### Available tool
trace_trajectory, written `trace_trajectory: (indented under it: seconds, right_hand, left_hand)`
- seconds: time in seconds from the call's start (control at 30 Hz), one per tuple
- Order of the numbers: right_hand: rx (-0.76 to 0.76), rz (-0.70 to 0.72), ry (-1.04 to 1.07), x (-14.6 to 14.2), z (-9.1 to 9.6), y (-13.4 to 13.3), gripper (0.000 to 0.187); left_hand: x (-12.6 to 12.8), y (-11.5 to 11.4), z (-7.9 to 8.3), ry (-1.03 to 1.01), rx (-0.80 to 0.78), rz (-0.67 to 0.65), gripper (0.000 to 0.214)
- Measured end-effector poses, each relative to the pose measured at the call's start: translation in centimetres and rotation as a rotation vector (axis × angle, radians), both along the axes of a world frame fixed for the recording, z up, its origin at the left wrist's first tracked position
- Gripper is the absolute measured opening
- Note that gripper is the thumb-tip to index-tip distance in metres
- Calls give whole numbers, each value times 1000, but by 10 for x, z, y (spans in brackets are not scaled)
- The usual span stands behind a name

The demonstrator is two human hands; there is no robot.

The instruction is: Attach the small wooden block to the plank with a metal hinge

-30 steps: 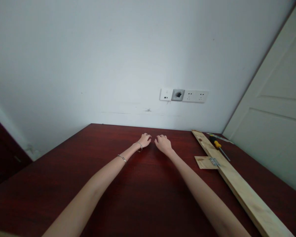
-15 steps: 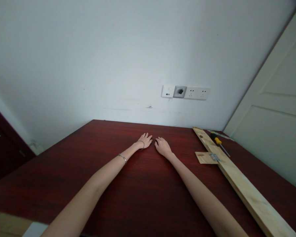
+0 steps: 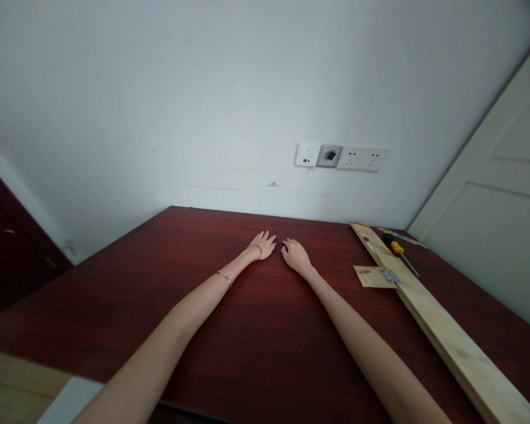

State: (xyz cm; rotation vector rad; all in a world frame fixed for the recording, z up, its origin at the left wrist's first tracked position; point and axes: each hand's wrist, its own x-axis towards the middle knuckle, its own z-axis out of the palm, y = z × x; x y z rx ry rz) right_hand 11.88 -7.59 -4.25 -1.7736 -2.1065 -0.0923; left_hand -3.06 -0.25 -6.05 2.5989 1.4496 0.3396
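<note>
My left hand [image 3: 264, 244] lies palm down on the dark red wooden table [image 3: 229, 330], its fingers spread and nothing in it. Two thin bracelets circle that wrist and forearm. Just to its right, a small gap away, my right hand [image 3: 295, 255] rests on the same tabletop with its fingers loosely bent and no object visible in them. Nearest to the right hand is a small flat piece of wood [image 3: 367, 277], joined by a metal hinge [image 3: 391, 275] to a long pale wooden board [image 3: 446, 335].
Beyond the board lie a yellow and black screwdriver [image 3: 397, 247] and a thin strip resembling a ruler [image 3: 404, 237]. The table's back edge meets a white wall with sockets [image 3: 361, 159]. A pale panelled door [image 3: 499, 212] stands at right.
The view has shifted slightly, so the table and sockets sit a little higher and further right. Both hands stay in place on the table.
</note>
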Motion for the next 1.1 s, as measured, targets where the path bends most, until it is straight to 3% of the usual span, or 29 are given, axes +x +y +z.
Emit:
trace_trajectory:
  seconds: [1.1]
  right_hand:
    - [18, -13, 4, 1, -4, 3, 40]
  left_hand:
    - [0, -4, 5, 130, 45, -16, 53]
